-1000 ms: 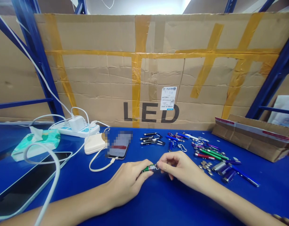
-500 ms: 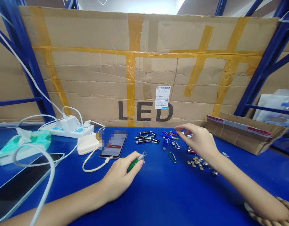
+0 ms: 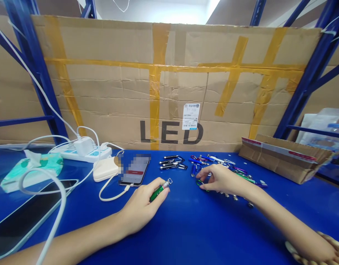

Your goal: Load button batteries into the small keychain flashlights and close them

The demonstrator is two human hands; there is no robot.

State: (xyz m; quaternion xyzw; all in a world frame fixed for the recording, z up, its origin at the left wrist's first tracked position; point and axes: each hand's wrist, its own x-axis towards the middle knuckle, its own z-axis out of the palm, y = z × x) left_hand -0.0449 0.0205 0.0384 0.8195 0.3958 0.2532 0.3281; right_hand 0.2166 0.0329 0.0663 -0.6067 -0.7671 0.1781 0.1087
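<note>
My left hand (image 3: 143,204) is closed around a small green keychain flashlight (image 3: 159,190), its silver tip pointing up and right. My right hand (image 3: 219,178) rests on the blue table (image 3: 186,235) with curled fingers pinching a green carabiner clip (image 3: 200,183), mostly hidden under the fingertips. A pile of coloured keychain flashlights and clips (image 3: 213,161) lies just beyond that hand. Several small button cells (image 3: 235,197) are scattered under and right of my right wrist.
A row of dark flashlights (image 3: 172,163) lies by a phone (image 3: 134,172) cabled to a white power bank (image 3: 105,168). At left are a power strip (image 3: 81,151), tissue pack (image 3: 28,169) and tablet (image 3: 25,213). A cardboard tray (image 3: 282,158) stands right, a taped "LED" cardboard wall (image 3: 169,84) behind.
My right hand left the flashlight tip, reached out to the pile, then came back down onto the green carabiner lying on the table. My left hand still holds the green flashlight.
</note>
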